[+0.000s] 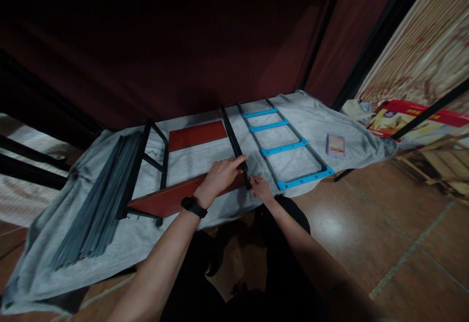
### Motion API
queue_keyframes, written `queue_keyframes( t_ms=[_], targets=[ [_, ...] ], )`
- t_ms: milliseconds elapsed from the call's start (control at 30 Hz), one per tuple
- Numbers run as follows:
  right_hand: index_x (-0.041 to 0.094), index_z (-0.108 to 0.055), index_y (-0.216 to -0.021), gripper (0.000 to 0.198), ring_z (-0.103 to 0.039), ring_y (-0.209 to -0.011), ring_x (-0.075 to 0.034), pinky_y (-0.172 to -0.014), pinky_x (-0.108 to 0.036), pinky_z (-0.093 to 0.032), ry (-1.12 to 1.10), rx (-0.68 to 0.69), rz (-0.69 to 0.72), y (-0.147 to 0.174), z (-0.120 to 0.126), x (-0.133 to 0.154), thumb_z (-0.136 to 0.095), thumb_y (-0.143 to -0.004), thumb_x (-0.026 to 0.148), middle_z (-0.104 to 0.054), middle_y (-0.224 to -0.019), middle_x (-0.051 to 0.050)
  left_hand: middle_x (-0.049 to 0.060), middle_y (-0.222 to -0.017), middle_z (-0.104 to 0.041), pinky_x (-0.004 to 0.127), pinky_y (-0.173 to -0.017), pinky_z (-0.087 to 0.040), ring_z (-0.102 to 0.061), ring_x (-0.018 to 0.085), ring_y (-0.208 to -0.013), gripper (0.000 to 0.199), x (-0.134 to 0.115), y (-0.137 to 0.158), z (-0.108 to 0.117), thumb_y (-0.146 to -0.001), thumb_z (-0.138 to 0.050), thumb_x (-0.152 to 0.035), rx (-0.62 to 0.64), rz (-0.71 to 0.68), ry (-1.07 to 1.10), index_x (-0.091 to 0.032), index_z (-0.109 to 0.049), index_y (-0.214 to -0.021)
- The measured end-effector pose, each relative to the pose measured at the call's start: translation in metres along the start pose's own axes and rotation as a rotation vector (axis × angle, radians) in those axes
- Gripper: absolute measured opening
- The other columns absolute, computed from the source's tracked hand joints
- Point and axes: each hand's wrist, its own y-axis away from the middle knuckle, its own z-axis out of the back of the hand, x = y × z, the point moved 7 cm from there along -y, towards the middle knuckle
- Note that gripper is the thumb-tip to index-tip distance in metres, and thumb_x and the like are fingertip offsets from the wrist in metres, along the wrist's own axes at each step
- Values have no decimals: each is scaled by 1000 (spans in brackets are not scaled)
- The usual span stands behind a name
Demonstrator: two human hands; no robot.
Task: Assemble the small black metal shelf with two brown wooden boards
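The black bar (234,141) is gripped near its lower end by the left hand (222,175), steadying it against the red board (172,200). The right hand (261,187) is pinched at the joint, seemingly on a fastener. All lies on a grey cloth (205,158), likely as padding.

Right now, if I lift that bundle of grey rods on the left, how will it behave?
The grey rods look thin, long and loose, so they would probably slide apart and roll. Lying unbound on the grey cloth, they likely need both ends supported.
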Motion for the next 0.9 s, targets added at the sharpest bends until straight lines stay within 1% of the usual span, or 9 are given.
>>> queue_keyframes(
  t_ms=[133,233,333,467,600,667,767,833,900],
  targets=[
    [20,-58,-98,16,-64,-53,-15,-53,-28,-55,-135,30,-50,2,-9,-8,-45,-92,27,-62,-70,1,3,-124,-68,35,-89,-49,-66,24,-107,48,-1,0,0,-94,-51,-23,1,-4,-8,-36,-47,-141],
    [21,-55,-94,10,-65,-55,-15,-57,-29,-58,-197,70,-84,0,-14,-12,-46,-91,22,-60,-65,2,3,-122,-68,35,-88,-49,-66,25,-105,48,0,0,-1,-94,-52,-25,0,-3,-12,-35,-47,-141],
    [22,-53,-88,10,-64,-53,-17,-55,-30,-58,-199,92,-125,-3,-14,-13,-46,-93,27,-58,-59,2,2,-121,-69,35,-87,-49,-67,24,-104,49,1,-1,-2,-93,-54,-25,5,0,-6,-36,-48,-140],
    [21,-52,-82,20,-65,-53,-18,-54,-32,-57,-239,75,-164,-4,-13,-14,-45,-94,36,-62,-61,-1,3,-120,-69,35,-87,-49,-66,24,-105,48,0,0,-1,-93,-53,-24,0,10,7,-36,-48,-140],
    [20,-53,-83,13,-66,-56,-17,-61,-33,-58,-380,45,-173,-3,-14,-16,-50,-90,30,-63,-61,-1,3,-120,-69,35,-88,-50,-66,24,-104,48,-2,0,-1,-93,-54,-23,3,5,17,-36,-49,-139],
    [21,-53,-84,11,-65,-53,-17,-59,-32,-57,-366,68,-187,-2,-15,-16,-53,-89,30,-63,-58,0,3,-120,-69,35,-88,-50,-66,24,-105,48,-1,0,-1,-93,-54,-24,10,10,28,-36,-49,-139],
    [22,-53,-83,20,-61,-47,-18,-50,-30,-53,-318,100,-224,0,-15,-16,-52,-90,41,-61,-54,-1,3,-121,-69,35,-90,-49,-66,24,-106,48,1,-1,1,-93,-53,-22,4,18,36,-36,-49,-139],
    [22,-53,-84,25,-61,-47,-19,-47,-30,-52,-305,79,-227,2,-12,-15,-49,-91,46,-60,-53,-1,2,-122,-69,35,-90,-50,-66,24,-106,49,1,-1,1,-93,-53,-21,2,17,35,-36,-50,-139],
    [23,-53,-88,21,-63,-49,-19,-49,-31,-54,-313,42,-221,3,-11,-14,-48,-92,43,-59,-55,0,2,-123,-68,35,-90,-50,-66,23,-107,49,0,-1,0,-93,-53,-21,6,8,37,-36,-50,-139]
  ],
)
